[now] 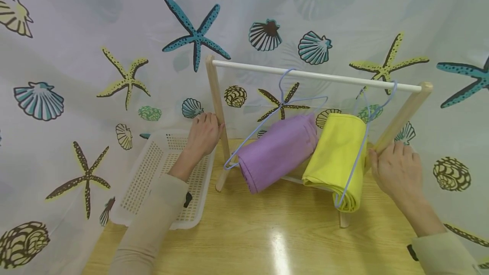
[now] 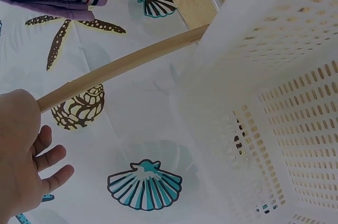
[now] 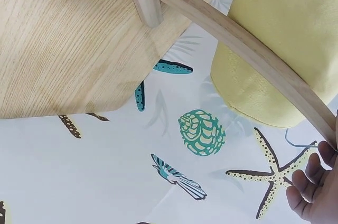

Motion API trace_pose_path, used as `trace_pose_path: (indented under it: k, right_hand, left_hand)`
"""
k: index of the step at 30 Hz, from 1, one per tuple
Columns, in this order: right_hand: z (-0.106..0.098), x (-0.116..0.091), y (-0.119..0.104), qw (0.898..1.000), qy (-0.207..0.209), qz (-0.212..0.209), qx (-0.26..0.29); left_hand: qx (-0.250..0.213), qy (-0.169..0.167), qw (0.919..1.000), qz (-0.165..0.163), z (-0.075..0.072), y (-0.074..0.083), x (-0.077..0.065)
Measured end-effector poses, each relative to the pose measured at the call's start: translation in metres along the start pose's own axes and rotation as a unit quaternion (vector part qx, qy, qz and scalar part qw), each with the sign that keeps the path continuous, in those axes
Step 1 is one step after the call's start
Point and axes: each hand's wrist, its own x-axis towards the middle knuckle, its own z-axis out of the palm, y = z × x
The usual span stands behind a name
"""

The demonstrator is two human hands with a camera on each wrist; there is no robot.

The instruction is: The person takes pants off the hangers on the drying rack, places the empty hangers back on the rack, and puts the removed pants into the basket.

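Head view: I am seeing the left hand (image 1: 204, 134) pinching one post of the rack (image 1: 317, 75), the right hand (image 1: 400, 169) pinching the other; the rack is standing on the table (image 1: 229, 241) beside the basket (image 1: 192, 220).

Left wrist view: the post is running close to the basket; uneven pulling could be knocking them together.

Right wrist view: yellow cloth (image 3: 290, 28) is hanging near the post; jolting could be slipping it loose.
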Motion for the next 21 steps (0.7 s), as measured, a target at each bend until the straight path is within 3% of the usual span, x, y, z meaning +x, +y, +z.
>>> trace_pose_path:
  k: [15,21]
  right_hand:
    - [0.0032,0.0043,0.0021,1.000,-0.014,0.008,0.007]
    - [0.0045,0.0102,0.0039,1.000,-0.009,-0.008,0.002]
  left_hand:
    - [-0.004,0.005,1.0000,-0.003,-0.0038,0.0012,-0.0060]
    - [0.000,0.015,0.9999,-0.004,-0.0057,0.0012,-0.0095]
